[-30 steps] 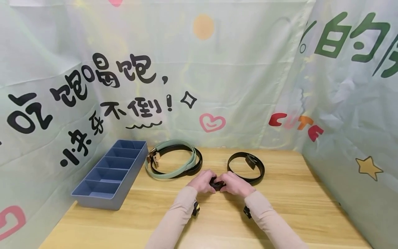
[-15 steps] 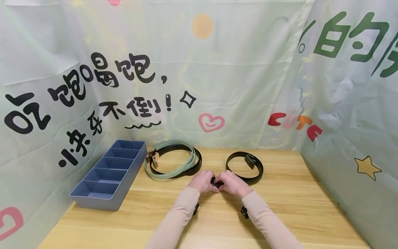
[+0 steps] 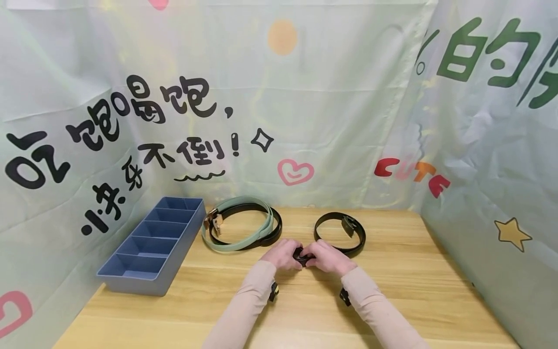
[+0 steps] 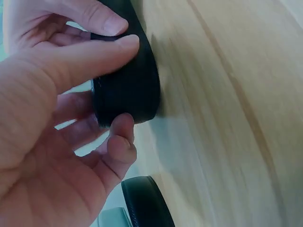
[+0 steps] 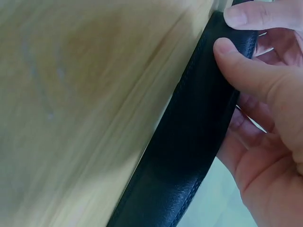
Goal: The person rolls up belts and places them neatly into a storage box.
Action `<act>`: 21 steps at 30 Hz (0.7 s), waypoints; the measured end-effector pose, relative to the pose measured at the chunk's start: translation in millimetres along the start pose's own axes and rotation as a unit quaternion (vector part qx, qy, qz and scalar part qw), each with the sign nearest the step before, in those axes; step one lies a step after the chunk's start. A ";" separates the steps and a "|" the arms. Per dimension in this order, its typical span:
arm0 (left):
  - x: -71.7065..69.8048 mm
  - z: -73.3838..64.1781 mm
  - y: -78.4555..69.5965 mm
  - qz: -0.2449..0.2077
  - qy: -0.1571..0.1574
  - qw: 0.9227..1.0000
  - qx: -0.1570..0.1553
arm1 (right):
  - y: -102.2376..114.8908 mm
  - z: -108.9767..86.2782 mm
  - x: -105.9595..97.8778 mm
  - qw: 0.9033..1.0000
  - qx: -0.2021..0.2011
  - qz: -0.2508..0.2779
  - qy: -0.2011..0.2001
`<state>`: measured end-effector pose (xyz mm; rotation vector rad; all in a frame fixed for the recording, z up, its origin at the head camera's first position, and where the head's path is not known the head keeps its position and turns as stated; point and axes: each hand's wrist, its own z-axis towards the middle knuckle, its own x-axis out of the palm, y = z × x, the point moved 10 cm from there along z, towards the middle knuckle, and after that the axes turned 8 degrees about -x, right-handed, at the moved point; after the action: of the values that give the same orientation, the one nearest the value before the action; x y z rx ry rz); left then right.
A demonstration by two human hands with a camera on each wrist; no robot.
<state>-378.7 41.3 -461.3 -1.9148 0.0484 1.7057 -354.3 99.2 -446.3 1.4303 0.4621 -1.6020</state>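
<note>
Both hands hold a tightly coiled black belt (image 3: 300, 256) low over the table. My left hand (image 3: 284, 254) grips its left side, the thumb pressed on the outer face and fingers behind, as the left wrist view shows. On the other side my right hand (image 3: 329, 258) pinches the black strap (image 5: 189, 123) between thumb and fingers; the two thumbs lie close together. Just beyond the right hand lies a looped black belt (image 3: 363, 241) with a dark buckle. Left of the hands, a mint-green belt (image 3: 235, 246) overlaps a larger black belt (image 3: 277, 231).
A blue tray (image 3: 162, 287) with several compartments stands at the left. Printed fabric walls (image 3: 348, 121) enclose the wooden table (image 3: 305, 320) at the back and sides. Small black wrist cameras show under both cuffs.
Both hands stay at the same spot on the coiled belt, with only small shifts of the fingers and coil. The whole view drifts slightly; the other belts and tray keep their places.
</note>
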 end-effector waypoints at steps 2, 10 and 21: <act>1.0 -0.7 3.1 -0.005 -0.003 1.000 -0.019 | 2.4 0.5 0.4 1.000 -0.005 0.002 -0.006; 3.2 -1.4 3.9 -0.006 -0.001 0.999 -0.031 | 3.6 -1.8 3.6 1.000 -0.003 0.019 0.013; 2.5 -5.7 -3.5 0.026 -0.002 1.000 -0.005 | 2.3 -4.4 -0.7 0.999 0.003 0.036 -0.007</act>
<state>-371.7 42.6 -462.1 -1.9324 0.0878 1.7472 -350.0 101.6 -446.1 1.4244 0.3939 -1.5568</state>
